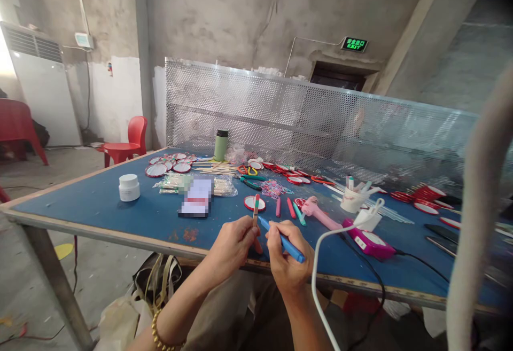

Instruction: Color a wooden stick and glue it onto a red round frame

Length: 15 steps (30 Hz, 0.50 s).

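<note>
My left hand [232, 247] is closed round a wooden stick [255, 213] painted red and green, held upright at the blue table's near edge. Right beside it, my right hand [286, 260] grips a blue marker [282, 240] whose tip touches the stick. Just beyond the stick lies a small round red-rimmed mirror [254, 203]. Loose red and green markers [290, 209] lie on the table a little past my right hand.
The blue table [100, 207] carries a white jar [129, 187], a green bottle [220, 145], more round mirrors [168, 165], wooden sticks [214, 168], scissors, a pink glue gun [318, 213], a cup of pens [352, 199] and a pink device [368, 241] with cables. A perforated metal screen [304, 121] stands behind.
</note>
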### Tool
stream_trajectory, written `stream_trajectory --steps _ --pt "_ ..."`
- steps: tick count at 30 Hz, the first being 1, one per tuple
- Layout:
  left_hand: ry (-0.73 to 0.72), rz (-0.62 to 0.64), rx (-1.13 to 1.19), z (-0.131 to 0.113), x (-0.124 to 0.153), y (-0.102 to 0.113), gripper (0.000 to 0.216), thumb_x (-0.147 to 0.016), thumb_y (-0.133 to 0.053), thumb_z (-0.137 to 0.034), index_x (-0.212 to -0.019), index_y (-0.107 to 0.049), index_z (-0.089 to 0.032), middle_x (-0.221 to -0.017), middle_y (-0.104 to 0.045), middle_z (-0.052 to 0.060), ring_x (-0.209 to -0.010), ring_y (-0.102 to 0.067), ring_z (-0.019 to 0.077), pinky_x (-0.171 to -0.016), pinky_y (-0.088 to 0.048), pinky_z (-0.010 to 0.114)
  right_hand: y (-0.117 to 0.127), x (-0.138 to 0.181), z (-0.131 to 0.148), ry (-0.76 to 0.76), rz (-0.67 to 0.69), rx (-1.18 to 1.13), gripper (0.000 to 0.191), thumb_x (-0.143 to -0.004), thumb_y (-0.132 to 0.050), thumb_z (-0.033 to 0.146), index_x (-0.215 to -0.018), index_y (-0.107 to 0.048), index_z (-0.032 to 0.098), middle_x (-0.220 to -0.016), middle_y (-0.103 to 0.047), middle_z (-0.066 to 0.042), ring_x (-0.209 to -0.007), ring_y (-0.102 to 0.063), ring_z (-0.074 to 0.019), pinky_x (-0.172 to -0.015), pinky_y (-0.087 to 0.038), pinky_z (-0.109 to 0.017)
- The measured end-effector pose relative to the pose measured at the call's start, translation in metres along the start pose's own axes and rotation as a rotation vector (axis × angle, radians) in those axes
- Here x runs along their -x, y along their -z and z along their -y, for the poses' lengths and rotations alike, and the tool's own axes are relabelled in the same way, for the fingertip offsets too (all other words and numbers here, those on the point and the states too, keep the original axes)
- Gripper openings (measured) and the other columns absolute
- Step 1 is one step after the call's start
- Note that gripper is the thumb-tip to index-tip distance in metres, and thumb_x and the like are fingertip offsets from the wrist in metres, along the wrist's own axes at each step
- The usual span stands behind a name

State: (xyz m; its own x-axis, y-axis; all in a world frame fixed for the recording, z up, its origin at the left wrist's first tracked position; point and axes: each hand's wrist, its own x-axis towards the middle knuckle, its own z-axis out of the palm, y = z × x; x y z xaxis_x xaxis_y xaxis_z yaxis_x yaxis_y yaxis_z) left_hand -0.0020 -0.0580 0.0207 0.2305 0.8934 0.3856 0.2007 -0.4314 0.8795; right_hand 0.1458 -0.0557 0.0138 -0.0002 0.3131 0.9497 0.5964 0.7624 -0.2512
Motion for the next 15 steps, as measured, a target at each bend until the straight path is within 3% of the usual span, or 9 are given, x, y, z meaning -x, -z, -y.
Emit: stream_trajectory --steps 15 --pt "-0.017 -0.006 0.025 -0.0011 -0.0005 -0.0002 0.033 -0.1 -0.042 -0.039 -0.075 -0.051 -0.019 -0.068 -0.064 -0.003 -0.041 -0.044 0.0059 -0.043 -0.032 0.018 -0.001 -0.0029 0.0026 0.057 -0.01 0.061 0.009 -0.093 -0.058 0.018 -0.086 -0.063 0.02 -0.073 -0.069 -0.001 -0.062 -0.066 -0.0151 -0.06 -0.048 -0.026"
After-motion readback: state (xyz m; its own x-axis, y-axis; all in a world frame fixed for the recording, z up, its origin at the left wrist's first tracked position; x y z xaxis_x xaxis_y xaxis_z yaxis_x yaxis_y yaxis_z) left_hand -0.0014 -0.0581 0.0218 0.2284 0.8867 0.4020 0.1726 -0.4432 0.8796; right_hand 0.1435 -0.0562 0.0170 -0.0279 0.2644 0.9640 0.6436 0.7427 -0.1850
